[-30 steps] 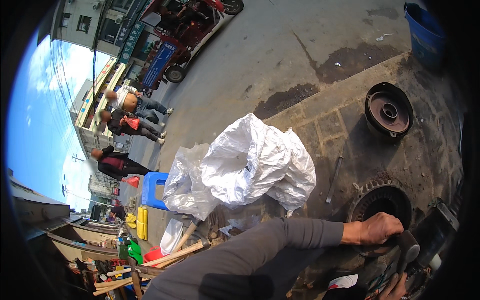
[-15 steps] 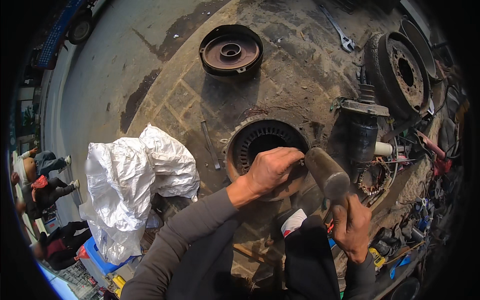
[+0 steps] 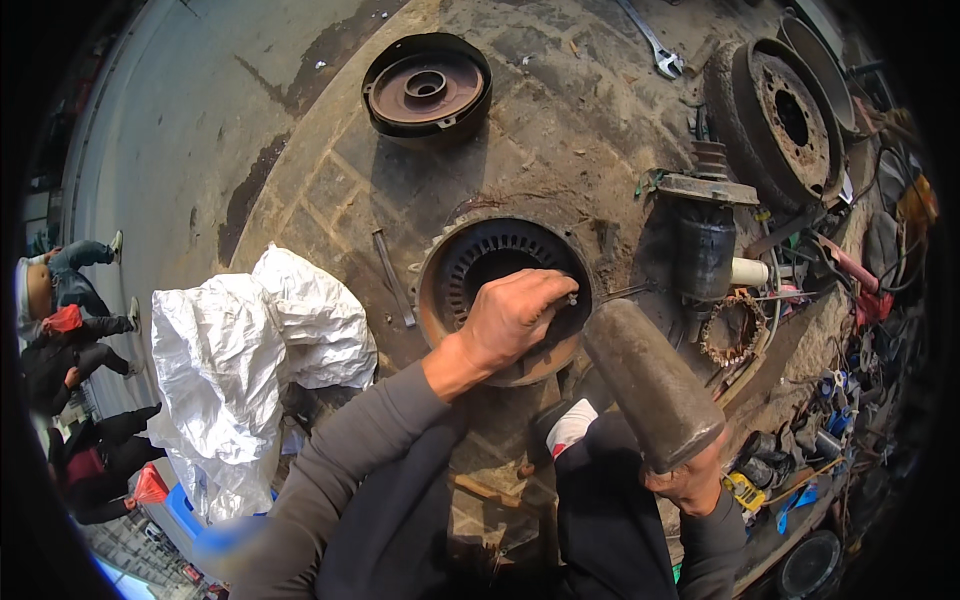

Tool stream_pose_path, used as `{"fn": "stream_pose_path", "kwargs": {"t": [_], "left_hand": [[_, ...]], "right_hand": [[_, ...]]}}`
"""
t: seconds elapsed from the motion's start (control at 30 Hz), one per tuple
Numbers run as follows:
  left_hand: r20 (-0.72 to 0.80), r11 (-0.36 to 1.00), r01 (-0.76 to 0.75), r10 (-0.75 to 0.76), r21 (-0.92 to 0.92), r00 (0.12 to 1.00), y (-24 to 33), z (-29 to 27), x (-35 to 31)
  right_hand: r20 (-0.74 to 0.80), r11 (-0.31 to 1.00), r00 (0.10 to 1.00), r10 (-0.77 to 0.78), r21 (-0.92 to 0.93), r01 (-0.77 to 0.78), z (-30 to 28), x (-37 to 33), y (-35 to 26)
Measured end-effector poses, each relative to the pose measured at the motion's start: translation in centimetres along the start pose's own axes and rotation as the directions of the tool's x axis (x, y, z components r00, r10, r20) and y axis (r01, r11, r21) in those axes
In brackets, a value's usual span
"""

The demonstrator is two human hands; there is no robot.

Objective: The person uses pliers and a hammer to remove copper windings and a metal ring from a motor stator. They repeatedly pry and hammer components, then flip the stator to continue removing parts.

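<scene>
My left hand (image 3: 505, 315) is closed in a pinch over the right rim of a round metal housing (image 3: 435, 300), which has a ring of slots inside. A small shiny metal end shows at the fingertips; the rest of that piece is hidden. To the right, my right hand (image 3: 695, 485) grips a heavy hammer (image 3: 650, 385) with a thick cylindrical head. The head is tilted, looms large and hides the handle and most of the fingers. It is apart from the left hand. Left of the housing lies a flat metal bar (image 3: 394, 278).
A round metal cover (image 3: 465, 105) stands beyond the housing. A white crumpled sack (image 3: 225, 355) lies at left. Adjustable wrench (image 3: 650, 40), rusty wheel rim (image 3: 795, 120), dark cylindrical machine part (image 3: 706, 250) and toothed ring (image 3: 733, 330) are on the right. Several people (image 3: 85, 350) are at far left.
The hammer head has come up closer to the camera and looks larger, while the right hand sits lower behind it. The left hand stays at the rim. The whole view has shifted slightly.
</scene>
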State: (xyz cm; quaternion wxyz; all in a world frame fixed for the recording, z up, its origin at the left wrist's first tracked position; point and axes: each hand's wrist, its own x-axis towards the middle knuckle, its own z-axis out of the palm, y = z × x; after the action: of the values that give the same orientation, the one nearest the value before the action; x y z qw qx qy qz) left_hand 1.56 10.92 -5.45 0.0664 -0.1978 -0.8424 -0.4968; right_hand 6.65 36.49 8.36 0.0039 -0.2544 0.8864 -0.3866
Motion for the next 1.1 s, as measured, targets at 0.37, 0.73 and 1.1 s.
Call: {"fn": "stream_pose_path", "kwargs": {"t": [0.37,0.73,1.1], "left_hand": [[0.050,1.000,-0.001,0.002,-0.017,0.999,-0.6,-0.5,-0.3],[-0.004,1.000,-0.012,0.012,0.006,1.000,-0.3,-0.4,0.0],[-0.220,0.992,-0.010,-0.018,-0.122,0.975,4.4,-4.3,1.8]], "right_hand": [[0.011,0.995,1.000,0.029,0.092,-0.030,0.7,1.5,-0.3],[0.100,0.873,0.885,0.454,0.149,-0.465,0.6,-0.5,0.5],[0.056,0.664,0.729,0.682,0.371,-0.649,1.3,-2.6,1.7]]}}
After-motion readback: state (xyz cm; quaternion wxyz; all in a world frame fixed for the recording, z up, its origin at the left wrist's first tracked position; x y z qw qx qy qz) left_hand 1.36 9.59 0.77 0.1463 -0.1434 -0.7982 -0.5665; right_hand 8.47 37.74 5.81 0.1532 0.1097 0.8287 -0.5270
